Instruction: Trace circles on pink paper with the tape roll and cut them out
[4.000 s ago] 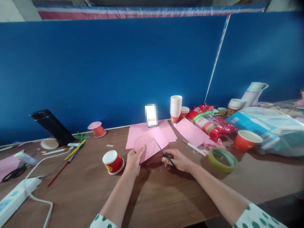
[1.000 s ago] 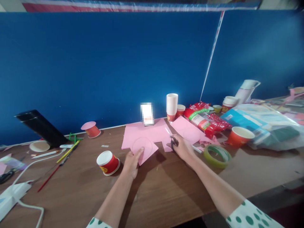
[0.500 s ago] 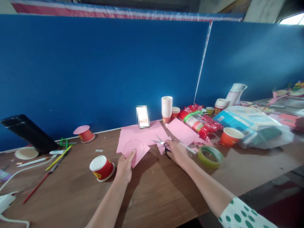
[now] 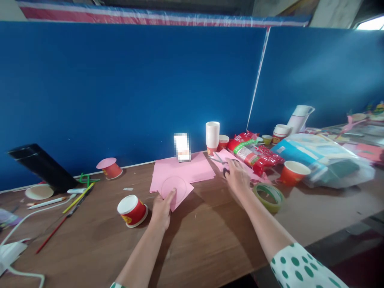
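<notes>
Pinched in my left hand [image 4: 163, 209] is a piece of pink paper [image 4: 181, 195] with a circle drawn on it, thumb on top. It hangs over the front edge of a stack of pink sheets [image 4: 183, 172]. Over at the right, my right hand [image 4: 238, 178] is closed around the dark handles of a pair of scissors [image 4: 221, 161]. The blades point left, over more pink paper [image 4: 222, 154] beside the red packet. A red and white paper cup [image 4: 133, 212] stands upside down to the left of my left hand.
Right of my right hand lie a roll of tape [image 4: 268, 198], an orange cup [image 4: 295, 173], a red packet [image 4: 255, 150] and a plastic-wrapped pack [image 4: 324, 160]. Stacked white cups [image 4: 212, 136] stand behind. A black cylinder [image 4: 42, 166] and a pink-topped cup [image 4: 111, 168] are at left.
My right hand has moved right and away from me with the scissors, from the stack's edge to the pink paper beside the packet. My left hand still holds the circle-marked paper.
</notes>
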{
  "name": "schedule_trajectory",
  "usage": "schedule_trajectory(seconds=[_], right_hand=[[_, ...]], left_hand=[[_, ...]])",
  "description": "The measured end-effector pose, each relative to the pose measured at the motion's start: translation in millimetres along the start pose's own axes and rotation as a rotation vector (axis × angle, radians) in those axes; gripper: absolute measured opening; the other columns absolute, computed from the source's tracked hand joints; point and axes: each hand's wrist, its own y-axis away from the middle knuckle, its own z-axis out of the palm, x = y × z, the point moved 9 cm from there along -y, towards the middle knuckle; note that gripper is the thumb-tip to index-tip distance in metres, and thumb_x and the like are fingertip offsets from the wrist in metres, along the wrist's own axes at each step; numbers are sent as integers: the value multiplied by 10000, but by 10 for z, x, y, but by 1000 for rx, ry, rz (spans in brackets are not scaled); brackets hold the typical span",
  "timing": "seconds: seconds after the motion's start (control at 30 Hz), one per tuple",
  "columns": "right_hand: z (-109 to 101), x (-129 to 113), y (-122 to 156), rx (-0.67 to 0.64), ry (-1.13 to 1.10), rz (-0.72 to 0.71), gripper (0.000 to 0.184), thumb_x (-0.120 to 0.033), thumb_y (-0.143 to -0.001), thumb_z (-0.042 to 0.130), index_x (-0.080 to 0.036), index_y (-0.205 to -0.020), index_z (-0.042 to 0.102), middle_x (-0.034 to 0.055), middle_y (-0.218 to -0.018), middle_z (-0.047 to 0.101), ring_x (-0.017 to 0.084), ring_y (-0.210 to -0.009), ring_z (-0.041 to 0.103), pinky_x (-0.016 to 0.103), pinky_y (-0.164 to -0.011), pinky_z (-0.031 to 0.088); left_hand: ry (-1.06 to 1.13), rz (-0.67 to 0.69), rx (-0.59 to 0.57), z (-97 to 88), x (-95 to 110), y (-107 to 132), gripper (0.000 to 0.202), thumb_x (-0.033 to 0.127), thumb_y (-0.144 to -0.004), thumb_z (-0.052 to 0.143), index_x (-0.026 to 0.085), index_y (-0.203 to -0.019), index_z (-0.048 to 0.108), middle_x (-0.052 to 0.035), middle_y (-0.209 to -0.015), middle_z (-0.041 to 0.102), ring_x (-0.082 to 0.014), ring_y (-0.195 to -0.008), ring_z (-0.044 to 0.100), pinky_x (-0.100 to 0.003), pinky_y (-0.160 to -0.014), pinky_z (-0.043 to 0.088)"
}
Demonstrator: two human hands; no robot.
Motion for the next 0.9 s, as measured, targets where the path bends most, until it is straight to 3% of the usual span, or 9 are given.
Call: schedule_trajectory(seconds=[0.13,0.23,0.3,0.4,0.5,0.73,0.9], right_hand=[[-2,3,23,19,-30,2,436,-173,-781,532,-187,-1212,467,118,-1094,582,281,-1011,501,381,-859,360],[35,-85,104,38,-239,10,400,-189,-794,517,-180,-1191,469,121,-1108,578,278,-1040,507,385,-868,381],[173,-174,177,-42,-508,50,364,-243,-796,538,-175,-1149,478,110,-1038,601,252,-962,560,360,-821,429],[472,-405,332,-275,-970,148,395,-367,-753,616,-168,-1071,494,71,-872,622,209,-774,607,323,-705,479],[660,-593,494,-455,-1233,293,457,-453,-707,652,-177,-1043,512,42,-799,620,185,-689,593,292,-586,473],[711,-797,641,-631,-1449,331,511,-325,-630,751,-193,-1062,512,-40,-675,582,101,-565,519,231,-549,421],[741,-787,661,-613,-1478,344,539,-282,-611,760,-200,-1079,506,-80,-577,545,86,-497,484,219,-522,406]], left_hand=[[-3,-7,-33,29,-17,16,349,238,-606,771,123,-912,647,-81,-806,710,-192,-794,668,-315,-778,512],[-19,2,-51,43,-23,17,364,271,-591,775,115,-897,655,-85,-822,711,-189,-777,666,-311,-768,508],[-44,17,-70,58,-28,13,368,287,-585,774,103,-881,656,-90,-809,710,-192,-763,663,-310,-756,504],[-136,24,-84,68,-54,8,346,298,-593,763,89,-847,657,-99,-781,707,-195,-726,657,-303,-712,503],[-243,47,-117,106,-54,28,328,274,-598,755,101,-859,657,-99,-803,707,-194,-726,649,-296,-698,500],[-426,168,-298,328,16,148,340,235,-602,739,125,-910,645,-76,-874,691,-197,-783,620,-268,-699,484],[-438,211,-316,365,24,146,399,227,-638,706,120,-1005,595,-93,-971,674,-207,-854,614,-295,-756,477]])
